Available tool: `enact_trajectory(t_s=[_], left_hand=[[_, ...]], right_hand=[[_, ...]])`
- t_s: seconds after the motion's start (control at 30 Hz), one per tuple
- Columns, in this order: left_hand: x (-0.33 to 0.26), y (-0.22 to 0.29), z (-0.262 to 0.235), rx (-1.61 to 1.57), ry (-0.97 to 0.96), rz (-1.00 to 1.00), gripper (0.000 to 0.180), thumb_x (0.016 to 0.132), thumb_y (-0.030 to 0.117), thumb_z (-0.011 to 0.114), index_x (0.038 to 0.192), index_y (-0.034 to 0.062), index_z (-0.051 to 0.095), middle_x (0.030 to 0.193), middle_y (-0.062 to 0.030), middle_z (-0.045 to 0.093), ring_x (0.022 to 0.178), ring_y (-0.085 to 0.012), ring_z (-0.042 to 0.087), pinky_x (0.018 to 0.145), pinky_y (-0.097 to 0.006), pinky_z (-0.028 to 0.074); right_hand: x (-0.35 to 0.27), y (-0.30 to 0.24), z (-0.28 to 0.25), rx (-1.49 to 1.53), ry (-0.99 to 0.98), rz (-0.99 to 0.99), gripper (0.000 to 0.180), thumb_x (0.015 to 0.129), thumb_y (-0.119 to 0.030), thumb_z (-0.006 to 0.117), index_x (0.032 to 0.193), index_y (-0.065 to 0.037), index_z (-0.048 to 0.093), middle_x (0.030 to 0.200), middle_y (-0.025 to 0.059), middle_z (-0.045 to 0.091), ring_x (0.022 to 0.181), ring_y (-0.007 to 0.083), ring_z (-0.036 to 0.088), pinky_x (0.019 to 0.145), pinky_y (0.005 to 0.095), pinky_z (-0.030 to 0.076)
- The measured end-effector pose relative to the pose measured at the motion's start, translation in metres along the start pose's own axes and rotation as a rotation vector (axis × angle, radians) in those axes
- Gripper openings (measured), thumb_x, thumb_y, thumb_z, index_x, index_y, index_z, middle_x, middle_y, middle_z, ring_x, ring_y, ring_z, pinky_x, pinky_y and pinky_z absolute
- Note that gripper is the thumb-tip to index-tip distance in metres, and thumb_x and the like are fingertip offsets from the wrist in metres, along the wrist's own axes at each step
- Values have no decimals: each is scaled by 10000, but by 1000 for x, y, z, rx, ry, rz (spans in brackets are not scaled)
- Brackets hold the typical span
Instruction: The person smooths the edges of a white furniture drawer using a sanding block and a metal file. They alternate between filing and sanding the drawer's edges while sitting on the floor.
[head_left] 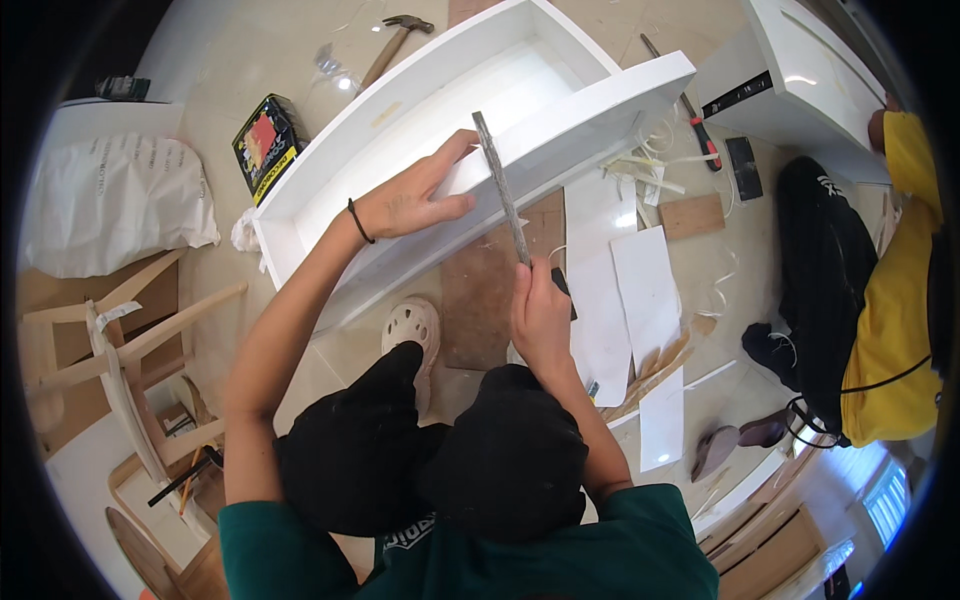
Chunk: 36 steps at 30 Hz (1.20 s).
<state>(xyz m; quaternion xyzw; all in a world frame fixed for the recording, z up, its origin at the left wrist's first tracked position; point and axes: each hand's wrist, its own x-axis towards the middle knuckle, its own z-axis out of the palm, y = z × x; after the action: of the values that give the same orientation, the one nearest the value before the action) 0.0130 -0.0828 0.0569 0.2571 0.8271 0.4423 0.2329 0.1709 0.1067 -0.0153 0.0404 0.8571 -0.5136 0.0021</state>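
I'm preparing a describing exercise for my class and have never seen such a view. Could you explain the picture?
There is no machine here: it is one picture, taken by a fisheye camera worn on a person's head, looking down, so straight edges bend near the rim. The hands in the middle are the wearer's own. The right hand holds a long, grey, file-like tool. The left hand rests on one end of a white drawer; whether it grips is hard to tell. On the floor lie a hammer, a red-handled screwdriver and white sheets. Another person is partly in view at the right.
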Motion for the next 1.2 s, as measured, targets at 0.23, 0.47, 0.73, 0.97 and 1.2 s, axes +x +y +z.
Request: enact_trajectory(t_s=[0.23,0.47,0.73,0.97,1.2], left_hand=[[13,-11,-1,42,-133,-178,1123,773,710,697,1494,-77,347,1477,-326,417,1400,-395,415,1176,-426,318],[20,0,-10,-9,-301,-70,997,811,456,785,1516,-56,300,1508,-270,412,1431,-342,372,1198,-391,269],[13,-22,-2,-142,-252,-79,858,826,244,675,1507,-96,280,1476,-300,439,1398,-356,418,1174,-382,312],[8,-29,5,-207,-185,-65,833,822,177,647,1519,-76,267,1289,-277,572,1083,-290,605,956,-373,497],[11,-43,14,-301,-148,84,814,823,148,639,1523,-60,279,1336,-259,553,1089,-262,590,966,-342,480]], right_hand=[[-2,-16,-2,-140,-11,14,167,1029,-172,495,1036,-8,523,669,252,615,614,469,619,540,537,477],[54,-59,-6,-155,65,146,216,1067,-198,424,1005,-9,509,610,252,547,608,485,586,537,531,410],[7,-51,11,-295,104,145,275,1076,-253,409,996,-12,511,600,242,546,603,484,582,530,530,404],[51,-82,1,-386,136,233,237,1073,-241,415,1000,-29,490,621,257,556,622,494,584,535,525,412],[37,-83,-1,-464,102,222,251,1056,-241,432,987,-7,490,648,282,601,645,514,604,575,583,453]])
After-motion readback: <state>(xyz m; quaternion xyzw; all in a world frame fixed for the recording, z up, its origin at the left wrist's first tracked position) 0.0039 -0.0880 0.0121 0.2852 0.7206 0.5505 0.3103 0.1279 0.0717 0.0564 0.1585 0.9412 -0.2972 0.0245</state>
